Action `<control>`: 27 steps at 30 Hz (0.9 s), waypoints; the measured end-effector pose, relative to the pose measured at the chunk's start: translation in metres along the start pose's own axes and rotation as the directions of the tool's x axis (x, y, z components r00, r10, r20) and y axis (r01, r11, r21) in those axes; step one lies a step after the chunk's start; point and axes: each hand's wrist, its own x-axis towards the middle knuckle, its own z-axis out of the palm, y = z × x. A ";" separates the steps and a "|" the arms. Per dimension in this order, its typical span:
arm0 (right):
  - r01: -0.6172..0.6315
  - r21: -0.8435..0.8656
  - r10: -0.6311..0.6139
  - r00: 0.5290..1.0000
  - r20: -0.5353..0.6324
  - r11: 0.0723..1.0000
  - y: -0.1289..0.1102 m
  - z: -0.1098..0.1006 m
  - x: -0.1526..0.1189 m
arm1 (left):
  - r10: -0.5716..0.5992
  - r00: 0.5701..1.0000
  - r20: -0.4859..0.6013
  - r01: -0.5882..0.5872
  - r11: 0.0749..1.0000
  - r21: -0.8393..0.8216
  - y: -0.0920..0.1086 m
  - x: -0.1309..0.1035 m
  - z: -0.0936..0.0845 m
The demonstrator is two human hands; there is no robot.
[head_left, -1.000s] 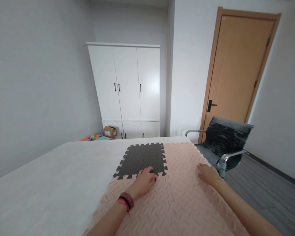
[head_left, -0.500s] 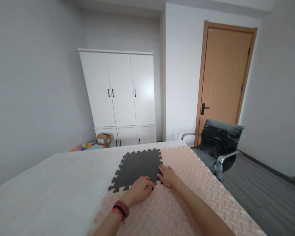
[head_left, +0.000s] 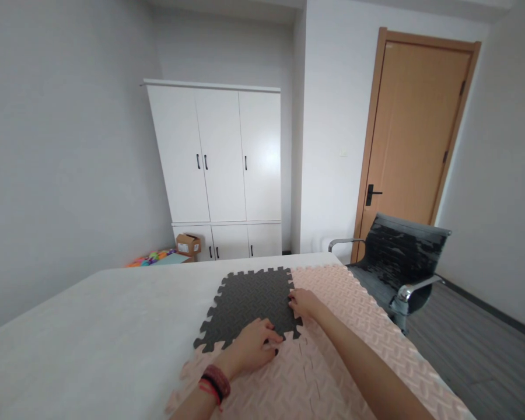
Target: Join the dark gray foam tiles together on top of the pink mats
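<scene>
A dark grey foam tile (head_left: 249, 300) with jigsaw edges lies flat on the table, bordered on its right and near sides by pink foam tiles (head_left: 332, 286). My left hand (head_left: 256, 344), with red and black bands at the wrist, rests on the near seam between grey and pink, fingers bent and apart. On the grey tile's right edge sits my right hand (head_left: 304, 303), its fingertips curled onto the seam and partly hidden. Neither hand lifts a tile.
The white table (head_left: 114, 326) extends left. A black chair (head_left: 398, 251) stands at the right edge. Behind are a white cabinet (head_left: 221, 157), a cardboard box (head_left: 188, 244), colourful items (head_left: 153, 256) and a wooden door (head_left: 415, 128).
The view has shifted slightly. My right hand's fingers, spread flat before, are now more curled at the grey tile's right edge. My left hand stays near the near seam.
</scene>
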 end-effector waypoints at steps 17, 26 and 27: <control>-0.140 -0.119 0.137 0.990 -0.030 0.983 0.013 0.010 0.068 | 0.006 0.998 0.057 -0.004 0.999 -0.036 -0.009 0.000 -0.005; -0.182 -0.127 0.174 0.982 -0.070 0.975 0.018 0.011 0.111 | -0.015 0.998 0.066 0.018 0.998 -0.056 -0.009 0.001 -0.011; -0.181 -0.116 0.172 0.981 -0.086 0.977 0.018 0.014 0.114 | -0.020 0.997 0.071 0.025 0.998 -0.060 -0.009 0.001 -0.011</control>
